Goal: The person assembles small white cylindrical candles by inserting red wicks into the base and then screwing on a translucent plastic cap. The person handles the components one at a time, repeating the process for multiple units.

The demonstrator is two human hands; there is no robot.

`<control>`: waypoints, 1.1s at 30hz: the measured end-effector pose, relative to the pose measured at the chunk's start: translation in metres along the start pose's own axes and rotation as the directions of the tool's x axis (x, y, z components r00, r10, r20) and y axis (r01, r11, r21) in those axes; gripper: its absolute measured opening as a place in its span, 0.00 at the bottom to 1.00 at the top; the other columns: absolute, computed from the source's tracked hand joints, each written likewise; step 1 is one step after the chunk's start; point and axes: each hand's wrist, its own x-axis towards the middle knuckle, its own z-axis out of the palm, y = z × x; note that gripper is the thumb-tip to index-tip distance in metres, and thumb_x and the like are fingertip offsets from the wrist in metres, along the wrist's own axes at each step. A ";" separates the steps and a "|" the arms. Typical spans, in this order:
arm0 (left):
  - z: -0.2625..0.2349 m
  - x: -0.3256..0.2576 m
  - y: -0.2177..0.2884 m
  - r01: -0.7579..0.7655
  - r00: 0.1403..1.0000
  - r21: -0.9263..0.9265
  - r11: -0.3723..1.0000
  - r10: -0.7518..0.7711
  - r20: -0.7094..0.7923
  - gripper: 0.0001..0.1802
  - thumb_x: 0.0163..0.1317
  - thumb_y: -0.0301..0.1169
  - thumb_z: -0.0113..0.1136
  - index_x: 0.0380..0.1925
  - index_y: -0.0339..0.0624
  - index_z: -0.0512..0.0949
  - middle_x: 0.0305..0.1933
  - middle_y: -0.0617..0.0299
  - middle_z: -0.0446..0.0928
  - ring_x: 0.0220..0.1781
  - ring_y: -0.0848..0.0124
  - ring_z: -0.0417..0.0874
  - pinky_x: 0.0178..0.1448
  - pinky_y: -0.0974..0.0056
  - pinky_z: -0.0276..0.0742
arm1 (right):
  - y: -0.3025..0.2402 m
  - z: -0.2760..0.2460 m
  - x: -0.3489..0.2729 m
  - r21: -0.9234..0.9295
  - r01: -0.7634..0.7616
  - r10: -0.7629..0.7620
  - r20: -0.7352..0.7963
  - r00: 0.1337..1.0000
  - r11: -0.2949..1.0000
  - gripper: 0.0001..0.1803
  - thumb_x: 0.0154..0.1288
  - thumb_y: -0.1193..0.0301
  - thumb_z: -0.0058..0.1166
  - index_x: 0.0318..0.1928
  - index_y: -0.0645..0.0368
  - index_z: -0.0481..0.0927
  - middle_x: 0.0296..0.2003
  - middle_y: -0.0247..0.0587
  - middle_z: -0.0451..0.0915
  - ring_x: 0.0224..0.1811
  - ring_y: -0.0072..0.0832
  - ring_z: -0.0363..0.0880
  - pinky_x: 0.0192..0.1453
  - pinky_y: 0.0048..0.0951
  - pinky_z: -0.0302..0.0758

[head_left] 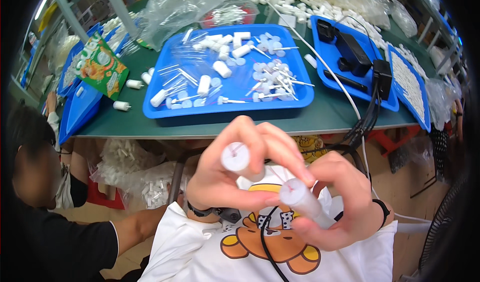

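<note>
Above my lap, in front of the table, my left hand (212, 179) is closed around a white plastic cylinder (235, 158), its round end facing up with a thin reddish line at the centre. A second, similar cylinder (300, 197) tilts in the fingers of my right hand (347, 207), a small red mark at its end. My left fingertips reach the rim of that second cylinder. Beyond my hands, a blue tray (225, 113) holds white cylinders, pale round discs, thin white rods and clear thin tubes.
A smaller blue tray (392, 102) at the right carries black devices and cables. White parts (310, 2) are heaped at the back. A green snack bag (102, 69) stands at the left, near loose cylinders (121, 106). A white cable (320, 57) crosses the table. Another person (75, 242) sits at my left.
</note>
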 end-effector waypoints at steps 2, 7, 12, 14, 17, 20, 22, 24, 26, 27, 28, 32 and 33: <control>0.001 0.000 0.001 0.025 0.998 0.020 0.999 -0.024 -0.059 0.23 0.44 0.24 0.65 0.31 0.46 0.59 0.33 0.44 0.79 0.42 0.58 0.74 0.52 0.55 0.64 | 0.000 -0.006 0.003 0.032 -0.030 0.028 0.067 0.997 0.999 0.20 0.46 0.74 0.62 0.41 0.68 0.72 0.32 0.45 0.76 0.28 0.29 0.77 0.27 0.23 0.74; -0.004 -0.001 0.009 0.135 0.971 0.026 0.991 -0.127 -0.204 0.24 0.44 0.19 0.65 0.32 0.47 0.58 0.39 0.45 0.76 0.46 0.62 0.74 0.53 0.58 0.66 | 0.000 -0.004 0.018 0.068 -0.235 0.227 0.114 0.967 0.970 0.16 0.53 0.77 0.57 0.43 0.69 0.72 0.33 0.42 0.78 0.31 0.24 0.78 0.35 0.22 0.73; -0.031 -0.005 0.005 0.155 0.798 0.496 0.855 0.188 -0.573 0.14 0.56 0.29 0.60 0.32 0.40 0.63 0.34 0.60 0.73 0.36 0.76 0.71 0.42 0.71 0.68 | 0.016 -0.004 0.088 -0.108 -0.308 0.323 0.165 0.932 0.945 0.11 0.59 0.71 0.52 0.38 0.67 0.76 0.29 0.40 0.78 0.30 0.22 0.75 0.34 0.23 0.71; -0.038 -0.009 0.017 0.331 0.810 0.414 0.848 -0.030 -0.585 0.08 0.60 0.29 0.54 0.32 0.40 0.65 0.31 0.62 0.72 0.35 0.78 0.70 0.42 0.73 0.66 | 0.022 0.000 0.126 -0.261 -0.296 0.359 0.241 0.902 0.919 0.13 0.59 0.68 0.52 0.35 0.68 0.77 0.28 0.43 0.77 0.29 0.25 0.75 0.34 0.25 0.71; -0.042 -0.014 0.033 0.442 0.836 0.317 0.839 -0.257 -0.485 0.09 0.65 0.34 0.47 0.31 0.39 0.67 0.25 0.66 0.69 0.30 0.81 0.67 0.36 0.75 0.64 | 0.052 0.033 0.174 -0.327 0.038 0.061 0.284 0.957 0.944 0.20 0.58 0.61 0.53 0.31 0.70 0.78 0.23 0.50 0.76 0.26 0.36 0.76 0.32 0.33 0.71; -0.037 -0.013 0.042 0.423 0.891 0.360 0.832 -0.309 -0.333 0.11 0.64 0.34 0.48 0.29 0.39 0.66 0.23 0.67 0.67 0.26 0.81 0.65 0.31 0.73 0.63 | 0.078 0.082 0.233 -0.327 0.154 0.012 0.456 0.890 0.932 0.19 0.56 0.61 0.53 0.24 0.69 0.77 0.15 0.50 0.73 0.18 0.38 0.73 0.29 0.36 0.69; -0.038 -0.013 0.045 0.353 0.930 0.423 0.835 -0.264 -0.255 0.11 0.62 0.34 0.50 0.28 0.37 0.65 0.23 0.64 0.67 0.26 0.77 0.65 0.30 0.72 0.62 | 0.087 0.120 0.257 -0.304 0.142 -0.004 0.413 0.911 0.942 0.18 0.50 0.60 0.56 0.29 0.66 0.77 0.24 0.54 0.77 0.26 0.43 0.77 0.34 0.37 0.73; -0.040 -0.015 0.047 0.328 0.943 0.445 0.833 -0.260 -0.209 0.11 0.62 0.33 0.50 0.28 0.37 0.65 0.23 0.62 0.68 0.25 0.74 0.66 0.30 0.70 0.62 | 0.104 0.158 0.280 -0.341 0.168 -0.022 0.393 0.919 0.925 0.17 0.50 0.62 0.56 0.33 0.66 0.77 0.31 0.56 0.78 0.33 0.44 0.78 0.40 0.37 0.73; -0.042 -0.014 0.050 0.314 0.949 0.457 0.832 -0.263 -0.174 0.11 0.61 0.34 0.50 0.28 0.37 0.65 0.22 0.62 0.68 0.24 0.74 0.66 0.29 0.70 0.62 | 0.121 0.187 0.301 -0.419 0.155 0.014 0.374 0.927 0.895 0.16 0.50 0.65 0.55 0.34 0.66 0.78 0.34 0.55 0.78 0.38 0.44 0.77 0.42 0.37 0.73; -0.043 -0.015 0.053 0.311 0.950 0.463 0.830 -0.263 -0.166 0.11 0.61 0.34 0.50 0.28 0.37 0.65 0.21 0.62 0.68 0.24 0.74 0.66 0.29 0.70 0.63 | 0.123 0.201 0.308 -0.452 0.152 0.030 0.371 0.928 0.879 0.16 0.50 0.66 0.55 0.35 0.67 0.78 0.35 0.55 0.77 0.40 0.44 0.76 0.44 0.37 0.72; -0.044 -0.016 0.055 0.316 0.948 0.455 0.832 -0.260 -0.183 0.11 0.61 0.34 0.51 0.28 0.37 0.65 0.21 0.62 0.68 0.23 0.73 0.67 0.28 0.70 0.63 | 0.123 0.211 0.311 -0.527 0.194 0.025 0.379 0.925 0.827 0.15 0.49 0.67 0.55 0.35 0.67 0.78 0.36 0.54 0.77 0.42 0.43 0.75 0.44 0.38 0.72; -0.047 -0.016 0.064 0.337 0.941 0.451 0.826 -0.279 -0.192 0.13 0.61 0.36 0.50 0.28 0.37 0.66 0.20 0.55 0.68 0.23 0.63 0.68 0.29 0.65 0.64 | 0.113 0.236 0.310 -0.708 0.371 -0.129 0.372 0.919 0.601 0.13 0.46 0.70 0.55 0.33 0.64 0.80 0.38 0.49 0.76 0.45 0.42 0.72 0.44 0.38 0.71; -0.048 -0.018 0.064 0.317 0.948 0.460 0.830 -0.258 -0.187 0.12 0.60 0.34 0.51 0.27 0.37 0.66 0.21 0.58 0.68 0.23 0.67 0.68 0.28 0.67 0.63 | 0.109 0.243 0.307 -0.725 0.423 -0.207 0.373 0.905 0.544 0.12 0.45 0.70 0.56 0.32 0.62 0.80 0.38 0.48 0.76 0.46 0.41 0.71 0.44 0.38 0.71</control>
